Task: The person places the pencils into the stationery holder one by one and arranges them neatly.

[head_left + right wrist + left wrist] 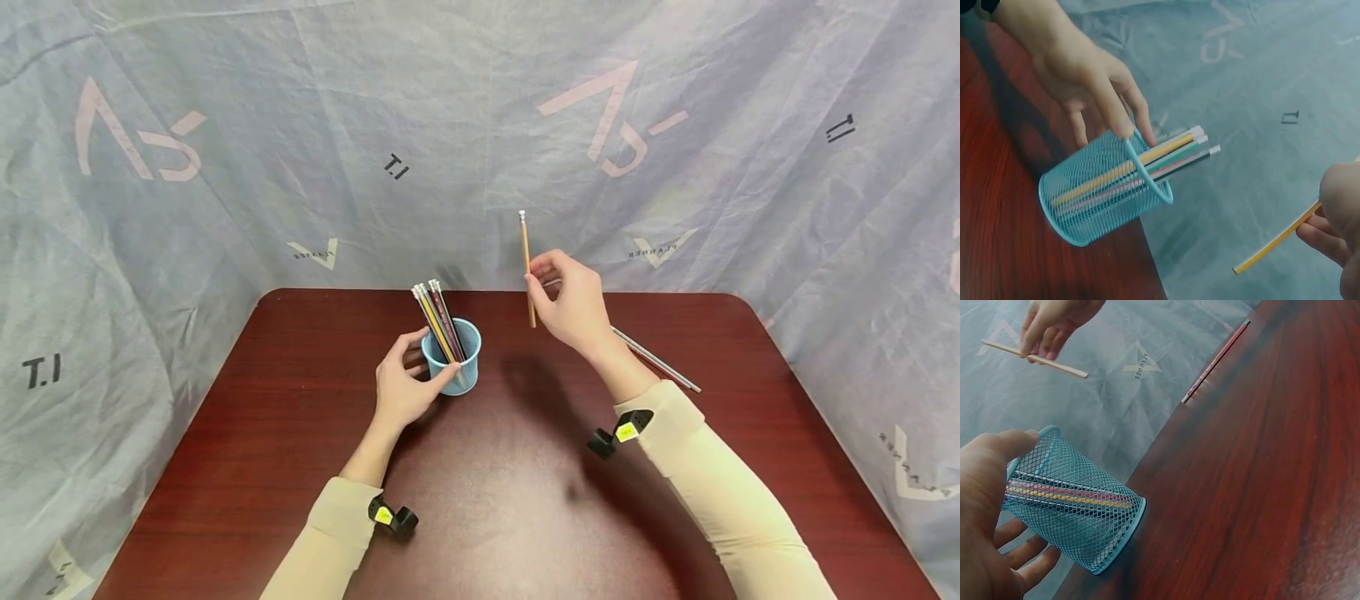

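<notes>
A light blue mesh pencil cup (468,375) stands upright on the table, and several pencils (1175,153) of different colours lean in it with their white eraser ends up. My left hand (405,383) holds this cup near its rim, thumb on the near side and fingers round the left and far side. To the right, my right hand (572,300) pinches a yellow pencil (526,242) between thumb and fingers. That pencil is raised above the table's far part, almost vertical, its white eraser end up. In the right wrist view its lower end (1250,259) points toward the cup's side.
Partly behind my right forearm, loose pencils (656,360) lie slantwise on the right of the dark red table (495,500). Grey cloth (450,100) with printed marks hangs behind the table's far edge and along both sides. Each wrist wears a small black camera (626,429).
</notes>
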Action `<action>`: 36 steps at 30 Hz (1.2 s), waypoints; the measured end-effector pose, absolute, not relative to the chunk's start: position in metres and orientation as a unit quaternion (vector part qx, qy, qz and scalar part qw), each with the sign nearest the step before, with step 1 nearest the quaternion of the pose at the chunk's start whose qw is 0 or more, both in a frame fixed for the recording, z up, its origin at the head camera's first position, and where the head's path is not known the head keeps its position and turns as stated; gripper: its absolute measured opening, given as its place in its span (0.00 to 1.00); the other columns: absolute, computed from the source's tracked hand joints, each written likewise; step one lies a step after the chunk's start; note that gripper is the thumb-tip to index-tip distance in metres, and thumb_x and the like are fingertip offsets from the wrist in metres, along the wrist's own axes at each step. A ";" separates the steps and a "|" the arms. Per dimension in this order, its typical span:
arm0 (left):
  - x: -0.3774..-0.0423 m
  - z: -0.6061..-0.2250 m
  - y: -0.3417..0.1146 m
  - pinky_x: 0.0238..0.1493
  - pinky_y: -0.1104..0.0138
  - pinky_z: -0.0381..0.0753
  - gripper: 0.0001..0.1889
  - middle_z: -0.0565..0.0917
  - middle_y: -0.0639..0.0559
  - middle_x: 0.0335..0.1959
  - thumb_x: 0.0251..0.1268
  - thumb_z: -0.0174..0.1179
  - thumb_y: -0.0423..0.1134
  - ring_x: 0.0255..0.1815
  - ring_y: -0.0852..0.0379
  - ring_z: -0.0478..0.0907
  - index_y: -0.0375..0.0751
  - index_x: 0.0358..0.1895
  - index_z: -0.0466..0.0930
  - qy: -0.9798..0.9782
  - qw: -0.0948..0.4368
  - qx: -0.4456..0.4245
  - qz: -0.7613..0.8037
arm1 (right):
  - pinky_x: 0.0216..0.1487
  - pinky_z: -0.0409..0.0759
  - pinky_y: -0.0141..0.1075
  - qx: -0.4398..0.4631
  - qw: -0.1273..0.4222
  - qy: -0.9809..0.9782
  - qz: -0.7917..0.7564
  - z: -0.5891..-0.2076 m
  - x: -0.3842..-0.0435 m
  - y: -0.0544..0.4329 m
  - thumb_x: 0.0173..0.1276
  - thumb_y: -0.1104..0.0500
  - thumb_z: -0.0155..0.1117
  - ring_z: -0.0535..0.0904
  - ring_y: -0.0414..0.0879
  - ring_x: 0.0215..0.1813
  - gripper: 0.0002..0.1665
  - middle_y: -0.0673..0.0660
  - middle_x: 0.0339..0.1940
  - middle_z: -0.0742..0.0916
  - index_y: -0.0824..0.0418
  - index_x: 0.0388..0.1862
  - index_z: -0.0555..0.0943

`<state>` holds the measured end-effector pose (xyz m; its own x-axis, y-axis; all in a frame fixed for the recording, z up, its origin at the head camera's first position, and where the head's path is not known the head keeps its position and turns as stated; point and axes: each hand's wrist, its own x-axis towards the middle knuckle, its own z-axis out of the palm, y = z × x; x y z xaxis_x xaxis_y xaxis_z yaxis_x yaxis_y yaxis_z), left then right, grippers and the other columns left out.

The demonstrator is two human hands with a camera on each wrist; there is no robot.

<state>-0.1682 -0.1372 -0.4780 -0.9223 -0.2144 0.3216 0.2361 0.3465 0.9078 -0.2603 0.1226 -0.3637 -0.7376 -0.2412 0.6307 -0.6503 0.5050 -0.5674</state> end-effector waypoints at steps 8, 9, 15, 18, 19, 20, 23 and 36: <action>-0.168 -0.478 -0.137 0.56 0.47 0.91 0.39 0.88 0.38 0.56 0.50 0.86 0.42 0.57 0.42 0.88 0.43 0.68 0.80 -0.796 0.199 -0.007 -0.572 | 0.40 0.92 0.40 0.296 0.230 -0.787 0.490 -0.360 -0.256 0.096 0.74 0.66 0.68 0.90 0.48 0.40 0.06 0.60 0.38 0.90 0.67 0.45 0.81; -0.168 -0.478 -0.137 0.56 0.47 0.91 0.39 0.88 0.39 0.56 0.50 0.86 0.42 0.56 0.42 0.88 0.43 0.68 0.80 -0.796 0.199 -0.007 -0.572 | 0.40 0.92 0.40 0.301 0.225 -0.783 0.495 -0.360 -0.254 0.093 0.74 0.66 0.68 0.90 0.48 0.40 0.06 0.59 0.38 0.90 0.67 0.45 0.81; -0.169 -0.478 -0.137 0.55 0.47 0.92 0.39 0.87 0.38 0.55 0.50 0.86 0.41 0.54 0.40 0.89 0.42 0.68 0.80 -0.795 0.202 -0.009 -0.572 | 0.43 0.93 0.40 0.326 0.199 -0.777 0.501 -0.362 -0.249 0.074 0.76 0.66 0.66 0.90 0.48 0.43 0.06 0.59 0.41 0.89 0.65 0.48 0.80; -0.169 -0.479 -0.136 0.54 0.46 0.92 0.39 0.87 0.37 0.55 0.51 0.86 0.41 0.53 0.39 0.90 0.40 0.68 0.80 -0.794 0.205 -0.012 -0.572 | 0.45 0.93 0.39 0.332 0.186 -0.781 0.496 -0.367 -0.248 0.067 0.76 0.65 0.66 0.90 0.49 0.45 0.06 0.59 0.42 0.89 0.65 0.49 0.80; -0.169 -0.479 -0.136 0.54 0.46 0.92 0.38 0.87 0.37 0.55 0.51 0.85 0.41 0.53 0.39 0.90 0.40 0.68 0.80 -0.794 0.206 -0.012 -0.572 | 0.46 0.93 0.39 0.334 0.181 -0.783 0.492 -0.368 -0.248 0.065 0.77 0.65 0.66 0.90 0.48 0.45 0.07 0.59 0.42 0.89 0.65 0.49 0.79; -0.169 -0.479 -0.136 0.54 0.46 0.92 0.38 0.87 0.37 0.55 0.51 0.85 0.41 0.52 0.39 0.90 0.40 0.68 0.80 -0.793 0.206 -0.012 -0.573 | 0.46 0.93 0.38 0.336 0.177 -0.786 0.489 -0.370 -0.248 0.063 0.77 0.64 0.66 0.90 0.48 0.45 0.07 0.59 0.42 0.89 0.64 0.49 0.79; -0.169 -0.480 -0.136 0.54 0.46 0.92 0.38 0.88 0.37 0.55 0.51 0.85 0.41 0.53 0.39 0.90 0.41 0.67 0.80 -0.793 0.206 -0.011 -0.572 | 0.46 0.92 0.36 0.342 0.165 -0.790 0.481 -0.375 -0.248 0.058 0.77 0.64 0.66 0.90 0.48 0.45 0.07 0.59 0.42 0.89 0.64 0.49 0.79; -0.168 -0.479 -0.138 0.54 0.46 0.92 0.38 0.87 0.38 0.57 0.52 0.85 0.42 0.52 0.38 0.90 0.42 0.69 0.80 -0.796 0.200 -0.013 -0.571 | 0.45 0.92 0.35 0.346 0.118 -0.815 0.450 -0.398 -0.248 0.044 0.77 0.63 0.67 0.89 0.47 0.44 0.07 0.57 0.40 0.89 0.63 0.48 0.80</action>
<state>-0.1682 -0.1375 -0.4791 -0.9194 -0.2074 0.3341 0.2500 0.3476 0.9037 -0.2479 0.0444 -0.3975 -0.7327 -0.4577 0.5036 -0.6700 0.3556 -0.6517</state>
